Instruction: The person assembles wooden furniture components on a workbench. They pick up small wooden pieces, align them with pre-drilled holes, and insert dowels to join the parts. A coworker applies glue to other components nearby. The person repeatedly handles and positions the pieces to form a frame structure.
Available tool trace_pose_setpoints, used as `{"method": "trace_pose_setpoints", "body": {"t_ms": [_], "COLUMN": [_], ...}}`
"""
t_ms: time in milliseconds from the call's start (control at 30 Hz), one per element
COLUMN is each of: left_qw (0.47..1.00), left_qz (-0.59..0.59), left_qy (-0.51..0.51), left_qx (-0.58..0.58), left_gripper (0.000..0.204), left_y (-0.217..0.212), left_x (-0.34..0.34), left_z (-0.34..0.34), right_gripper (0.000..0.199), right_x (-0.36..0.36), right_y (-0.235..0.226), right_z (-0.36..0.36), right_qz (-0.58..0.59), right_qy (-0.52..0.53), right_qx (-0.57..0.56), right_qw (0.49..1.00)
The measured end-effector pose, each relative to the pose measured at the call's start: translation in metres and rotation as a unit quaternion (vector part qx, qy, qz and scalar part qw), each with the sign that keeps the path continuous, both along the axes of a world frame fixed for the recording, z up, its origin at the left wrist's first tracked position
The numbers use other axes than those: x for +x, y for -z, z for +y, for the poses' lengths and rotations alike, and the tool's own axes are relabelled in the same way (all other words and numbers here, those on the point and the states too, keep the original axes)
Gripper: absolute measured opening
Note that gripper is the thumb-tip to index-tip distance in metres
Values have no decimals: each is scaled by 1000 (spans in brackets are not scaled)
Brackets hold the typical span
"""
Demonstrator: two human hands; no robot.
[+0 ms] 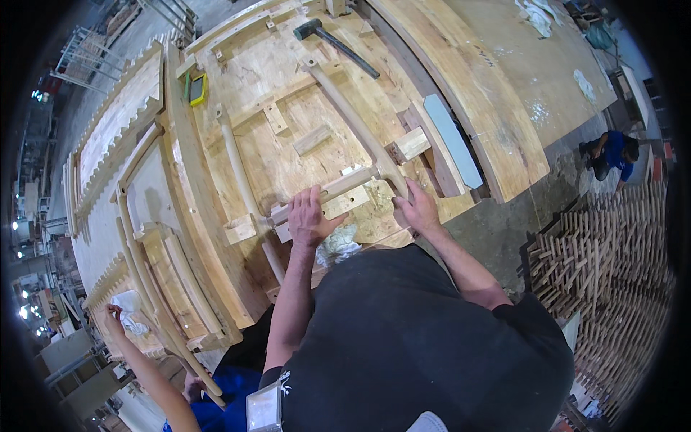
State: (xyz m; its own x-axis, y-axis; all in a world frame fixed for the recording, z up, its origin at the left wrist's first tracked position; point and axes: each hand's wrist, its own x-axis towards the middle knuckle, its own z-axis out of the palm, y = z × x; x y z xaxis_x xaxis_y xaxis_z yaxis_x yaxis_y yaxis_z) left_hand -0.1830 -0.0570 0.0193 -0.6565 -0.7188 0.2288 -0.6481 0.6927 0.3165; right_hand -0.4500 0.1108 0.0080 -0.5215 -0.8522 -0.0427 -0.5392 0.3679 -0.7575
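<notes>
A light wooden frame lies on the plywood jig board (pixel 266 54), with a left post (pixel 236 162), a right post (pixel 353 119) and a near crossrail (pixel 348 185) between them. My right hand (pixel 421 209) is closed around the near, curved end of the right post, thumb on top. Over the left end of the crossrail rests my left hand (pixel 309 218), fingers stretched forward and thumb out to the side. Its palm hides part of the rail below. A crumpled white cloth (pixel 338 246) lies just right of my left wrist.
A black-headed mallet (pixel 311 29) and a yellow-edged device (pixel 197 89) lie at the far side. Wooden blocks (pixel 410 145) are fixed to the board. At left, a co-worker's hand (pixel 114 317) is beside another frame. Stacked wooden sticks (pixel 604 266) and a crouching person (pixel 612 155) are at right.
</notes>
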Motion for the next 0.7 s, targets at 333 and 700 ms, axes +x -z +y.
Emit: {"method": "trace_pose_setpoints", "body": {"t_ms": [333,700], "left_qw": [999,998], "left_qz": [-24,-52], "left_qy": [2,-1], "left_qx": [48,45], "left_gripper": [99,98], "left_y": [-6,-8], "left_x": [-6,-5], "left_z": [-5,-5], "right_gripper": [65,70], "right_x": [-6,-4], "right_y": [-6,0], "right_z": [-8,-7], "right_qz": [-68,-152], "right_qy": [-20,-16], "right_qx": [11,-24], "right_qw": [997,988]}}
